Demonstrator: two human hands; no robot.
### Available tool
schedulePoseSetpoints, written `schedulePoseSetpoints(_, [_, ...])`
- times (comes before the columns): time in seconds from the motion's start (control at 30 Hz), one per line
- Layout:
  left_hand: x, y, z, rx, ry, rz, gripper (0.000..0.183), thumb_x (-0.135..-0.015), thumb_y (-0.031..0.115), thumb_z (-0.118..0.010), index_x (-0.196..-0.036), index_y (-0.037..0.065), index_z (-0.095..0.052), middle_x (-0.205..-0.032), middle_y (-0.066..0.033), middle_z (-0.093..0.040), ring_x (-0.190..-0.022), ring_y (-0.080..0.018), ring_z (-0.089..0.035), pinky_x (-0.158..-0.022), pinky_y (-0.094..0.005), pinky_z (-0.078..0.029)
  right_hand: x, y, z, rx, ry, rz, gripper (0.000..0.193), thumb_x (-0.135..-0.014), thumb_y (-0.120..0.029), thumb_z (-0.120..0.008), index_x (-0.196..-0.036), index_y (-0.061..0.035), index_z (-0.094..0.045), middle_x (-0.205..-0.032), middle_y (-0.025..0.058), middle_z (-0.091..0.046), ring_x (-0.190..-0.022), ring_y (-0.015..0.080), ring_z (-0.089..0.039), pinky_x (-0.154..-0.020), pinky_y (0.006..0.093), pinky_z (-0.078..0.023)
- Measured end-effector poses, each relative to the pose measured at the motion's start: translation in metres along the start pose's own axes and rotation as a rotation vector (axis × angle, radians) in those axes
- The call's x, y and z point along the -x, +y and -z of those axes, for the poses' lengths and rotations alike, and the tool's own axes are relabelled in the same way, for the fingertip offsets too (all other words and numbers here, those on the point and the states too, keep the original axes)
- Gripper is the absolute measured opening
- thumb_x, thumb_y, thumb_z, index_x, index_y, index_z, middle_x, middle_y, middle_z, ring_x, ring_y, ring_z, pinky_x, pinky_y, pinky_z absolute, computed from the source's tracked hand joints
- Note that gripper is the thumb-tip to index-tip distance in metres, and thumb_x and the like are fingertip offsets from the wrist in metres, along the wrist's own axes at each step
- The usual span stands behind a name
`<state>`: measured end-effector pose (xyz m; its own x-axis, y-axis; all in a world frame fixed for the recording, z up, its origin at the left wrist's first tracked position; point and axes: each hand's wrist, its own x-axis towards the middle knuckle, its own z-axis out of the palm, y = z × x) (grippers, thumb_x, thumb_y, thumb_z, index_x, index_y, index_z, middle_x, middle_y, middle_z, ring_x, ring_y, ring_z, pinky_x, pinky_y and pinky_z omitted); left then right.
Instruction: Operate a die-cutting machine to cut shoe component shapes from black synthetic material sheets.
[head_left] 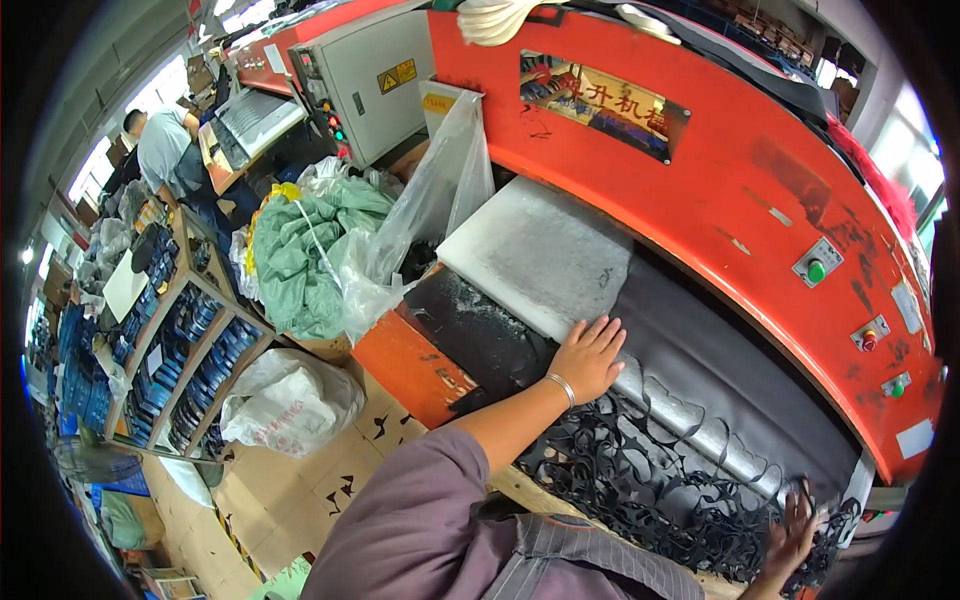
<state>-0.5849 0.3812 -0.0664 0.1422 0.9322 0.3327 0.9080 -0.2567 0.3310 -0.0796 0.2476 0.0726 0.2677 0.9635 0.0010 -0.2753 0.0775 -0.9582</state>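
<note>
My left hand [588, 362] lies flat with its fingers stretched, at the near left edge of a smooth black sheet [715, 345]. Under that sheet is a thick white cutting board [550, 258], whose bare left part shows beside my fingertips. Toward the lower right, my right hand [793, 535] has its fingers apart and is slightly blurred, at the sheet's near right corner. Nothing shows in either palm. Between the hands, a tangle of black cut-out scrap strips [610, 465] hangs over the board's near edge; its loops reach close to my right hand.
A red press machine [730, 190] with buttons spans the far side of the board. Left of it are a grey electrical cabinet [370, 85], green sacks [320, 250], a white bag [290, 400] and a wooden rack [180, 350] of dark blue pieces. A person [170, 150] bends at another machine.
</note>
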Motion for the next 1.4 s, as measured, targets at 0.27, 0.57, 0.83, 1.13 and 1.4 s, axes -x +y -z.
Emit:
schedulePoseSetpoints(0.27, [0.020, -0.028, -0.006, 0.263, 0.238, -0.053, 0.034, -0.085, 0.026, -0.061, -0.113, 0.008, -0.066, -0.129, -0.0115, -0.059, -0.127, -0.0282, -0.049, -0.105, -0.0496, -0.034, -0.085, 0.096, -0.283, 0.439, -0.694, -0.040, 0.055, -0.083, -0.009, -0.063, -0.134, -0.0005, -0.044, -0.141, 0.0134, -0.044, -0.118, 0.0222, -0.053, -0.102, 0.0346, -0.041])
schedulePoseSetpoints(0.57, [0.006, -0.063, 0.000, 0.416, 0.278, -0.004, 0.019, -0.079, 0.012, -0.064, -0.096, 0.006, -0.072, -0.113, -0.0084, -0.068, -0.120, -0.0276, -0.055, -0.105, -0.0467, -0.035, -0.142, 0.150, -0.428, 1.495, -1.138, 0.519, 0.027, -0.082, -0.008, -0.064, -0.107, -0.0040, -0.056, -0.136, 0.0112, -0.050, -0.106, 0.0375, -0.059, -0.085, 0.0434, -0.051])
schedulePoseSetpoints(0.83, [0.003, -0.058, -0.005, 0.497, 0.203, 0.062, 0.056, -0.080, 0.013, -0.063, -0.131, 0.000, -0.042, -0.122, -0.0149, -0.061, -0.123, -0.0305, -0.051, -0.108, -0.0471, -0.028, -0.132, 0.172, -0.408, 1.661, -1.336, 0.618, 0.037, -0.077, -0.011, -0.069, -0.113, -0.0138, -0.061, -0.143, 0.0069, -0.044, -0.103, 0.0331, -0.061, -0.088, 0.0428, -0.049])
schedulePoseSetpoints(1.13, [-0.012, -0.049, -0.008, 0.369, 0.092, 0.166, 0.073, -0.080, 0.016, -0.063, -0.143, -0.001, -0.029, -0.135, -0.0175, -0.052, -0.132, -0.0307, -0.041, -0.112, -0.0510, -0.013, -0.125, 0.206, -0.304, 1.350, -0.679, 0.451, 0.075, -0.080, -0.035, -0.073, -0.140, -0.0036, -0.041, -0.141, 0.0195, -0.046, -0.136, 0.0289, -0.038, -0.113, 0.0450, -0.023])
schedulePoseSetpoints(1.4, [-0.014, -0.052, -0.006, 0.325, -0.002, 0.160, 0.078, -0.082, 0.018, -0.061, -0.147, 0.002, -0.022, -0.144, -0.0171, -0.043, -0.138, -0.0274, -0.032, -0.113, -0.0537, -0.003, -0.122, 0.215, -0.301, 1.271, -0.583, 0.598, 0.064, -0.081, -0.036, -0.070, -0.132, -0.0035, -0.050, -0.130, 0.0192, -0.056, -0.126, 0.0287, -0.050, -0.108, 0.0451, -0.031])
